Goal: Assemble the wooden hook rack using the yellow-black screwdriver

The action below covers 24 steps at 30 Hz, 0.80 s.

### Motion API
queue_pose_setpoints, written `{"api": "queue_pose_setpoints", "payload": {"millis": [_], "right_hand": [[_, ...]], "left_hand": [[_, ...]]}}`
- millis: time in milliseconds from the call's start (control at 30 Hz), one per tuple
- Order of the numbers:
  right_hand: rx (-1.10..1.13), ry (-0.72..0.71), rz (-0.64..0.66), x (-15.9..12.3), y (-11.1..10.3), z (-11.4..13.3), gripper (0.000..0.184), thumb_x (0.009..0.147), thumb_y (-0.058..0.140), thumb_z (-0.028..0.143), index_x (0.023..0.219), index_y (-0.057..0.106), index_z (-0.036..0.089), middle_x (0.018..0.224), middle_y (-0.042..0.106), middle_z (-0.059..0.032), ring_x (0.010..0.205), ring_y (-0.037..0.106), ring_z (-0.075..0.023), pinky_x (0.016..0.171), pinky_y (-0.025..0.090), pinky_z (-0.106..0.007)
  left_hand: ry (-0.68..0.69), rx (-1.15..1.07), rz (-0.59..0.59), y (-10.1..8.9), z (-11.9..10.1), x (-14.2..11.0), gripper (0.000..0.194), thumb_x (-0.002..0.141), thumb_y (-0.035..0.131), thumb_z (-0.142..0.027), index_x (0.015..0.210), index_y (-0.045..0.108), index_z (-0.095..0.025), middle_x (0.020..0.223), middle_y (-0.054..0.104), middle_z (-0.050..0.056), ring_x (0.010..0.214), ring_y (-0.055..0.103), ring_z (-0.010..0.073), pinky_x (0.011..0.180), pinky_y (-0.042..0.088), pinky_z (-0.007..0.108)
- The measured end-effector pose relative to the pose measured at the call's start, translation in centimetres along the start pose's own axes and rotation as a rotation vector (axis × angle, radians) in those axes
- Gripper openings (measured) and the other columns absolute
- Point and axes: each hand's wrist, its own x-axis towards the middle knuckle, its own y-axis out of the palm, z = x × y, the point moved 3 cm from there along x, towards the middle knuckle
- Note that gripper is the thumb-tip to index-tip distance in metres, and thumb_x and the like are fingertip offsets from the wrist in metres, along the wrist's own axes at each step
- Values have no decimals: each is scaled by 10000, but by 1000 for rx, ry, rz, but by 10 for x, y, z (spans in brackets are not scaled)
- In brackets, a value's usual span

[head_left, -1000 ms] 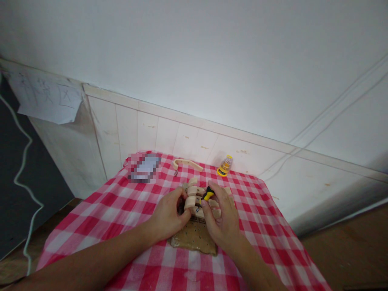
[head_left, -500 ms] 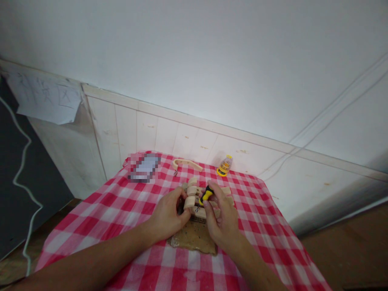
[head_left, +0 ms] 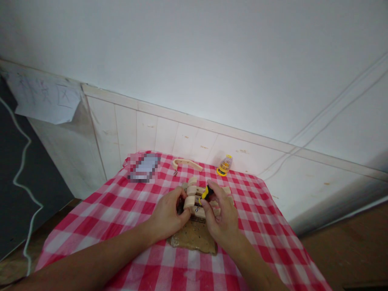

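Several pale curved wooden hooks (head_left: 190, 201) lie side by side on a brown board (head_left: 194, 239). My left hand (head_left: 168, 213) is closed around the curved end of the nearest hooks, its thumb pressed to the side. My right hand (head_left: 223, 214) pinches a short black-and-yellow screwdriver (head_left: 206, 193), tilted over the hooks. Its tip is too small to make out. A small metal screw (head_left: 197, 209) shows by the nearest hook, between my hands. Parts of the hooks are hidden under my right fingers.
At the back of the red-and-white checked tablecloth (head_left: 145, 238) lie a blurred flat object (head_left: 144, 167), another wooden hook (head_left: 188, 163) with a small metal piece (head_left: 175, 172), and a yellow-capped clear bottle-shaped case (head_left: 224, 166). A white wall stands behind the table.
The screwdriver's handle has turned and shifted slightly between my right fingers. My left hand and the hooks stay in place.
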Motion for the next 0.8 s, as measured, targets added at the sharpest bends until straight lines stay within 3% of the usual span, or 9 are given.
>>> {"api": "queue_pose_setpoints", "payload": {"millis": [333,567,800], "right_hand": [[-8,1,-45,-1,1,1,561,956,639,147,1477,474,269,1266,729,-100,1100,737,-246,929,643,-385],[26,1,-4,-9,3,2,573,950,577,115,1494,456,250,1293,717,-127,1103,751,-255,916,657,-401],[28,-1,-29,-7,5,3,546,951,604,120,1465,490,265,1260,728,-98,1078,749,-235,890,662,-361]], "left_hand": [[1,4,-8,1,1,0,145,764,611,-300,852,519,-232,719,573,-32,612,516,158,562,352,287],[-2,-15,0,2,3,0,154,761,619,-297,861,524,-230,714,574,-35,611,520,154,556,349,280],[-9,4,0,2,3,0,148,763,612,-298,862,525,-231,710,577,-30,612,523,161,558,334,280]]}}
